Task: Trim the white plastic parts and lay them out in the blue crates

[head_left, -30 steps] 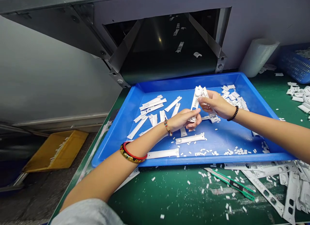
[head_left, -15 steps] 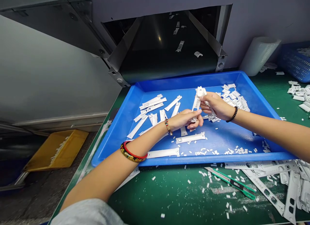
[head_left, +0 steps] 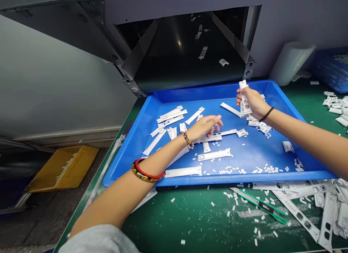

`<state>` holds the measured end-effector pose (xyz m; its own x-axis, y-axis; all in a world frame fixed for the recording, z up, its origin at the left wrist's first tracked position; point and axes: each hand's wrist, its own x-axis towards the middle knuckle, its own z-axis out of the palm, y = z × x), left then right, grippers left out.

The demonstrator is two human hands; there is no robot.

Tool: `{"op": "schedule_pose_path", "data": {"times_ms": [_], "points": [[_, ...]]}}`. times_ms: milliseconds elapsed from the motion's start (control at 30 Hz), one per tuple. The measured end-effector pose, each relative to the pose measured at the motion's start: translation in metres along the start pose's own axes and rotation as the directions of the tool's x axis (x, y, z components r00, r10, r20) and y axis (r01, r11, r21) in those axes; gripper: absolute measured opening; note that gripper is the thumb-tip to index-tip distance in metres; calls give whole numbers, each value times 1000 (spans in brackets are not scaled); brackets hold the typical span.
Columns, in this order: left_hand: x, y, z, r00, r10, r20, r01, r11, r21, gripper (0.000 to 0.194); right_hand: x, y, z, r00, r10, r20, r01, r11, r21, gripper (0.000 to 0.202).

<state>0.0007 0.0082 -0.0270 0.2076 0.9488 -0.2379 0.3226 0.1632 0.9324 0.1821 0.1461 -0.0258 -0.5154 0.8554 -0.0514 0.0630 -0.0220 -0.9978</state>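
My right hand (head_left: 254, 102) is closed around several white plastic strips (head_left: 244, 100) with oval slots, held upright above the far right of the blue tray (head_left: 174, 181). Over the tray's middle, my left hand (head_left: 206, 126) has its fingers stretched loosely, with nothing visible in them. Below its fingertips lie long white strips (head_left: 213, 138), partly covered by the hand. More long strips (head_left: 172, 115) are scattered in the tray's left half. Short white pieces (head_left: 263, 127) form a pile beneath my right hand.
A dark conveyor belt (head_left: 187, 69) carrying a few white pieces ends above the tray's back edge. In front of the tray lie a green utility knife (head_left: 261, 205) and white bits. Long strips (head_left: 327, 216) heap at the right. A yellow bin (head_left: 78, 166) stands low on the left.
My right hand has moved up and right, carrying the strips away from my left hand. My left hand has let go of the strip it held and its fingers have straightened.
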Motion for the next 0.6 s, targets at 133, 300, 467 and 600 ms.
{"op": "schedule_pose_path", "data": {"times_ms": [133,300,467,600], "points": [[0,-12,-3,992,124,9,-113,870,481,32,11,9,-20,987,-89,-135,27,913,-407,24],[4,-21,1,987,99,125,-158,702,695,21,4,26,-6,992,-122,-37,59,696,-715,35],[2,-18,-6,996,75,54,-92,763,639,15,4,21,0,999,-21,41,45,609,-792,34],[2,-14,-11,995,68,-76,-14,828,561,14,-5,3,0,975,126,181,46,687,-725,30]]}}
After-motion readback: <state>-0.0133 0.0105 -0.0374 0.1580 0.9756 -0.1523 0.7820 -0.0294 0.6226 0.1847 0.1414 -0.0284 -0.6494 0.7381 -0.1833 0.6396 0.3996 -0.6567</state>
